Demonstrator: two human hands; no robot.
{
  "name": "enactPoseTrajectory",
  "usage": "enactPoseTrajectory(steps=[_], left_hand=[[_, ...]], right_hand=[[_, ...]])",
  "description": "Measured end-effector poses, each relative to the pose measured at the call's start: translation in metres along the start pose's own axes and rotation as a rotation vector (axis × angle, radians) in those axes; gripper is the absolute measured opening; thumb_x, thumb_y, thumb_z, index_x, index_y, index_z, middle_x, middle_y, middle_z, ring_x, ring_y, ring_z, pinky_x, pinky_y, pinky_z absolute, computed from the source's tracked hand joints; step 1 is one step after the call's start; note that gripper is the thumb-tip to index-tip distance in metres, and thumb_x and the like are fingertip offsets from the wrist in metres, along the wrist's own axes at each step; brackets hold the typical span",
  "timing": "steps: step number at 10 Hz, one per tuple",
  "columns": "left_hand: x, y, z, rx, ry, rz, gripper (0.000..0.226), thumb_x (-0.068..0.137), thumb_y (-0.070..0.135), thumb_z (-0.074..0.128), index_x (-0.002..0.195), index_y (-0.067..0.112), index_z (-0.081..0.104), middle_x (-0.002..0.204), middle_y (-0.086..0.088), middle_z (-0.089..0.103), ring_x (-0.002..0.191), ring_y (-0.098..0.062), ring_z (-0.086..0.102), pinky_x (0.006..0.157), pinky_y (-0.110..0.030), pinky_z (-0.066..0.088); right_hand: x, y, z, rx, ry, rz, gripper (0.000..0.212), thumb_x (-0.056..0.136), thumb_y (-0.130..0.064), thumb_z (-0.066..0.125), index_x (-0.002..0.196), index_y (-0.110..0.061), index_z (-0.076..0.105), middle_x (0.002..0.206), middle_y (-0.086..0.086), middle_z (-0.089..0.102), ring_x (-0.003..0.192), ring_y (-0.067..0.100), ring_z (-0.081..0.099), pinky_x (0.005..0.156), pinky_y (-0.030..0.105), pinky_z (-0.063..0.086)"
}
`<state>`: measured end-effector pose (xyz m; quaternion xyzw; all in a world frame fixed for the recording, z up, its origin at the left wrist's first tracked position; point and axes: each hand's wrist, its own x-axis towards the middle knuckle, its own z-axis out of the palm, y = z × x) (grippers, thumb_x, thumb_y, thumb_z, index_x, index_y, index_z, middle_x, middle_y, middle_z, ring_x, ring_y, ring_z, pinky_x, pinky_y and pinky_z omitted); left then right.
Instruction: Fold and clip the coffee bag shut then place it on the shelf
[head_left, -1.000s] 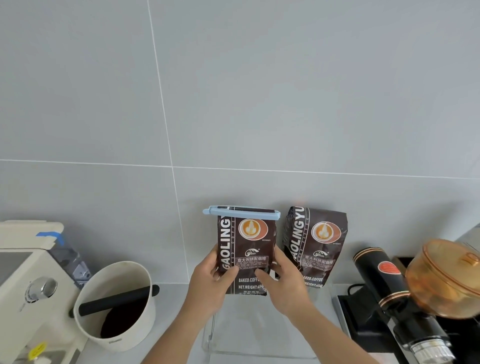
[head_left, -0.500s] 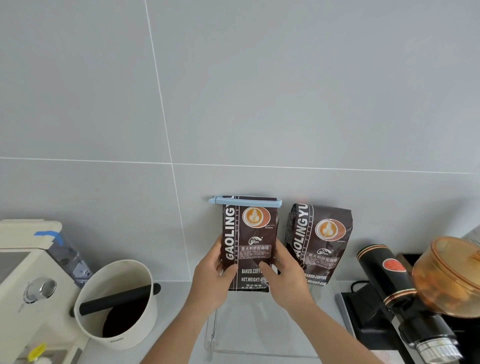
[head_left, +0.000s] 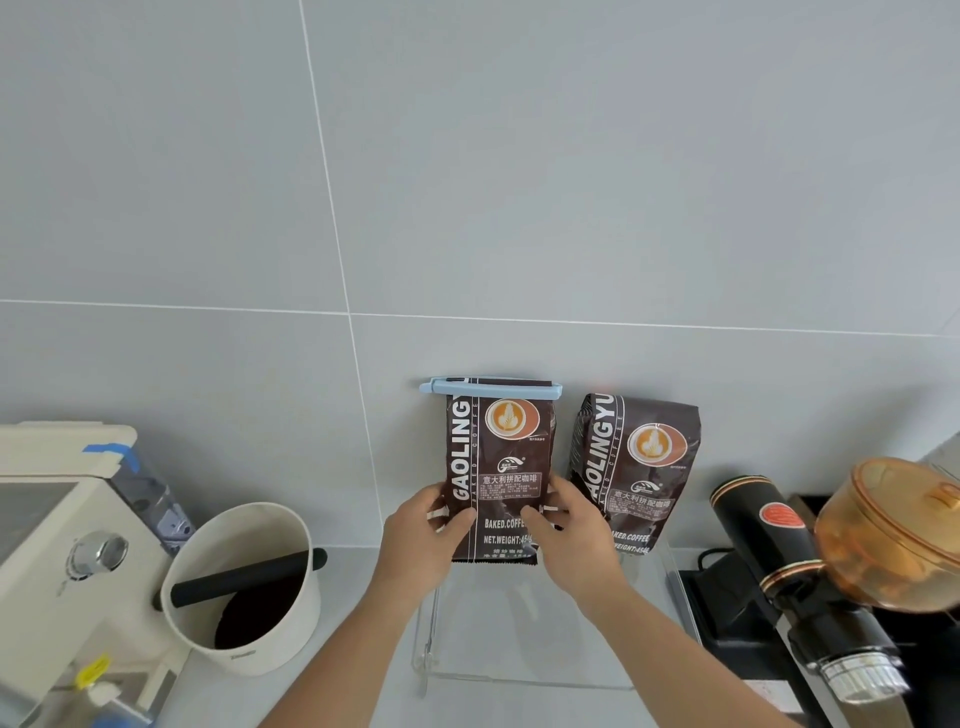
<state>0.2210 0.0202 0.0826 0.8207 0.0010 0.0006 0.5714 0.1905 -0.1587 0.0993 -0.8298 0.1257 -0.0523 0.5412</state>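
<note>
Both hands grip a clipped coffee bag (head_left: 496, 467) upright at the clear shelf's (head_left: 519, 680) back edge: left hand (head_left: 426, 540) and right hand (head_left: 569, 535) pinch its lower sides, blue clip (head_left: 488, 388) across the top, second bag (head_left: 634, 467) just beside.

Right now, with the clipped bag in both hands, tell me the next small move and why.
Probably lower the clipped coffee bag onto the clear shelf beside the second bag, then release. The blue clip already spans its folded top, and the left hand and right hand hold it upright there.
</note>
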Motion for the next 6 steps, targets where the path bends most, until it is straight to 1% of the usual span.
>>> enactPoseTrajectory(steps=[1, 2, 3, 4, 5, 6], left_hand=[[-0.003, 0.003, 0.000, 0.043, 0.016, -0.031, 0.025, 0.084, 0.027, 0.071, 0.108, 0.022, 0.069, 0.098, 0.010, 0.072, 0.081, -0.001, 0.069, 0.061, -0.007, 0.047], [-0.004, 0.007, 0.001, 0.058, 0.016, -0.046, 0.025, 0.084, 0.026, 0.070, 0.108, 0.020, 0.069, 0.101, 0.007, 0.072, 0.085, -0.008, 0.069, 0.069, -0.017, 0.050], [-0.006, 0.011, 0.000, 0.028, 0.012, -0.066, 0.024, 0.085, 0.020, 0.068, 0.109, 0.019, 0.069, 0.107, 0.002, 0.073, 0.093, -0.015, 0.070, 0.079, -0.025, 0.053], [-0.012, 0.019, -0.003, -0.001, 0.013, -0.067, 0.019, 0.086, 0.016, 0.066, 0.104, 0.022, 0.070, 0.105, 0.001, 0.073, 0.086, -0.006, 0.070, 0.074, -0.020, 0.051], [-0.022, 0.026, -0.009, -0.055, -0.005, -0.074, 0.018, 0.086, 0.016, 0.065, 0.098, 0.028, 0.070, 0.102, 0.001, 0.072, 0.087, -0.002, 0.066, 0.071, -0.018, 0.047], [-0.035, 0.038, -0.019, -0.142, 0.012, -0.075, 0.023, 0.087, 0.018, 0.065, 0.083, 0.041, 0.067, 0.094, 0.010, 0.073, 0.088, 0.000, 0.067, 0.065, -0.014, 0.048]], right_hand=[[-0.003, -0.002, -0.001, 0.042, -0.016, 0.029, 0.037, 0.090, -0.019, 0.062, 0.122, -0.036, 0.062, 0.102, -0.013, 0.074, 0.092, 0.005, 0.069, 0.069, 0.018, 0.049], [-0.007, -0.008, -0.004, 0.095, -0.051, 0.036, 0.037, 0.091, -0.015, 0.056, 0.113, -0.042, 0.067, 0.100, -0.015, 0.076, 0.083, -0.002, 0.071, 0.058, 0.007, 0.048], [-0.010, -0.014, -0.008, 0.125, -0.098, 0.027, 0.039, 0.090, -0.015, 0.053, 0.105, -0.047, 0.069, 0.096, -0.020, 0.077, 0.079, -0.002, 0.071, 0.057, 0.006, 0.048], [-0.011, -0.016, -0.014, 0.194, -0.127, 0.047, 0.037, 0.090, -0.013, 0.054, 0.098, -0.042, 0.074, 0.096, -0.011, 0.079, 0.087, 0.011, 0.071, 0.077, 0.023, 0.057], [-0.017, -0.020, -0.021, 0.236, -0.164, 0.081, 0.033, 0.090, -0.013, 0.056, 0.088, -0.038, 0.078, 0.097, 0.004, 0.078, 0.091, 0.015, 0.069, 0.095, 0.041, 0.053], [-0.022, -0.030, -0.030, 0.304, -0.199, 0.077, 0.026, 0.091, -0.013, 0.059, 0.096, -0.027, 0.079, 0.104, 0.015, 0.075, 0.089, 0.015, 0.068, 0.097, 0.038, 0.052]])
